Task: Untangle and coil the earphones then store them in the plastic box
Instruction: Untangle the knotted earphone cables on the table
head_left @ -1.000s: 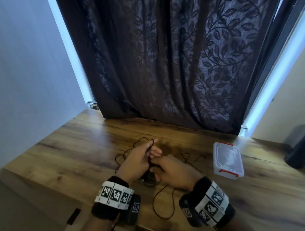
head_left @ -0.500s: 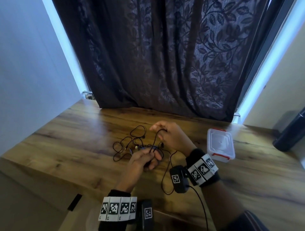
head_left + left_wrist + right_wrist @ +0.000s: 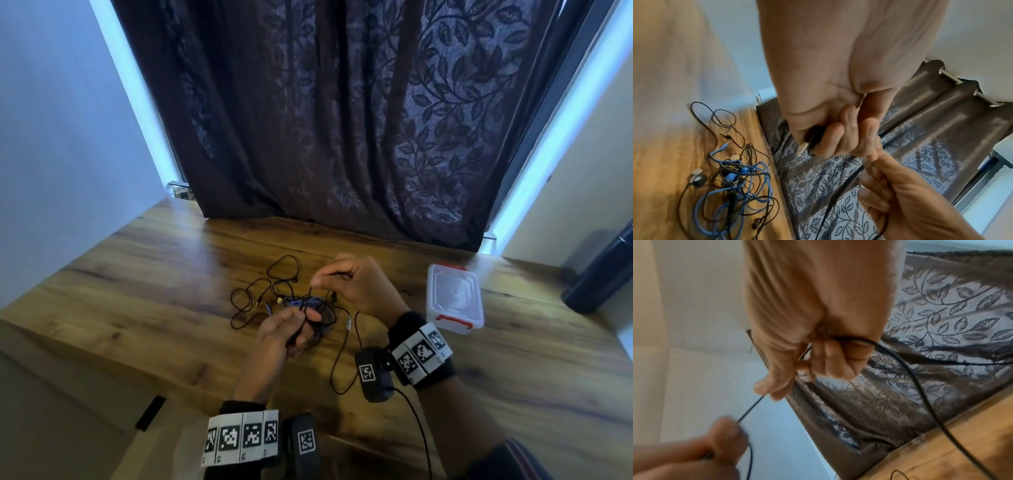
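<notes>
Black and blue earphones [image 3: 294, 301] lie knotted in loose loops.

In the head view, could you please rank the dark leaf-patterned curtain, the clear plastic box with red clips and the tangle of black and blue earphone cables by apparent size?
1. Dark leaf-patterned curtain, by far the largest.
2. Tangle of black and blue earphone cables.
3. Clear plastic box with red clips; the loose tangle spreads slightly wider, so the order is unsure.

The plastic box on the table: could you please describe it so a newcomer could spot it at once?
Start at the wooden table in front of the dark curtain. The plastic box sits to the right of both hands and the tangled earphones. It alone is clear and rectangular, lid on, with red clips at its ends.
</notes>
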The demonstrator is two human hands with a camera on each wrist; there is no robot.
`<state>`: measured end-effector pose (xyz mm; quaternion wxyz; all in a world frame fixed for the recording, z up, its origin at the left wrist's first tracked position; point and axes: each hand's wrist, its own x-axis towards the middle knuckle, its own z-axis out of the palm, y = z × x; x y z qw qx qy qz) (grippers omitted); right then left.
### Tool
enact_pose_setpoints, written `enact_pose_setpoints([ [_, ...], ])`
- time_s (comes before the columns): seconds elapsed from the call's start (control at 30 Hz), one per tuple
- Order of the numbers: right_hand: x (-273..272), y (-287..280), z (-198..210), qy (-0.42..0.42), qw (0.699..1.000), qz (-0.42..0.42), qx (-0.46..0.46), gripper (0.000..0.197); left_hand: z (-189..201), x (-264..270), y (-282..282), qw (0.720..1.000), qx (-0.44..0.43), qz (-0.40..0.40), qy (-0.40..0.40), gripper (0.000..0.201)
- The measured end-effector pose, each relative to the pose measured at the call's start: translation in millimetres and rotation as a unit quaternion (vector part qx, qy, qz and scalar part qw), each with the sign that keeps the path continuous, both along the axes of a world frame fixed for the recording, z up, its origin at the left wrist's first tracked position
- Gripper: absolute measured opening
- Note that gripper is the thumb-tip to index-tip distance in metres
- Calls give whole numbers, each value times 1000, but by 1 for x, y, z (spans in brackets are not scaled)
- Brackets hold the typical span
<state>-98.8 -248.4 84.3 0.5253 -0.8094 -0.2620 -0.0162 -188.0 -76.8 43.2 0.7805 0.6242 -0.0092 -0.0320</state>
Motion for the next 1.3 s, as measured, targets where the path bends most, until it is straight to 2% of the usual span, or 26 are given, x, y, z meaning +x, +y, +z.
enact_pose_setpoints([
  [0.1,-2,13,-10,-19,997,-57,53,7,0,-1,2,999,34,-5,-24,28],
  [0.2,-10,21,-27,28,997,-72,22,10,2,-3,6,998,1,13,-66,29],
  [0.27,-20,24,-41,65,997,-12,-30,19,6,-5,6,996,-38,40,-77,31],
  [0.33,-35,27,-50,103,987,76,-97,26,5,-5,7,995,-40,65,-71,37],
  [0.43,-57,26,-41,149,949,175,-215,18,-2,-4,10,991,55,80,-94,41],
  [0.5,-64,21,-26,118,939,201,-252,15,-5,-4,11,986,103,78,-107,40],
  [0.63,-53,9,9,-1,967,141,-210,15,-8,-5,8,979,170,62,-88,44],
  [0.77,-30,7,27,-66,984,42,-157,13,1,-7,4,996,54,38,-63,36],
  [0.87,-16,16,15,-12,997,-14,-76,14,5,-6,2,998,-13,24,-57,45],
  [0.93,-16,21,-5,54,995,11,-81,20,6,-7,3,996,-54,18,-62,44],
  [1.03,-36,23,-31,165,970,127,-122,32,8,-9,7,990,-120,22,-69,45],
  [1.07,-44,24,-36,189,958,163,-144,33,5,-8,9,991,-101,34,-79,43],
  [1.17,-59,23,-36,193,933,223,-208,21,-5,-3,13,986,76,97,-114,39],
  [1.23,-59,17,-24,148,934,209,-248,15,-7,-3,11,974,159,106,-124,39],
  [1.3,-55,10,-5,105,946,181,-246,15,-4,-6,7,967,205,102,-116,38],
])
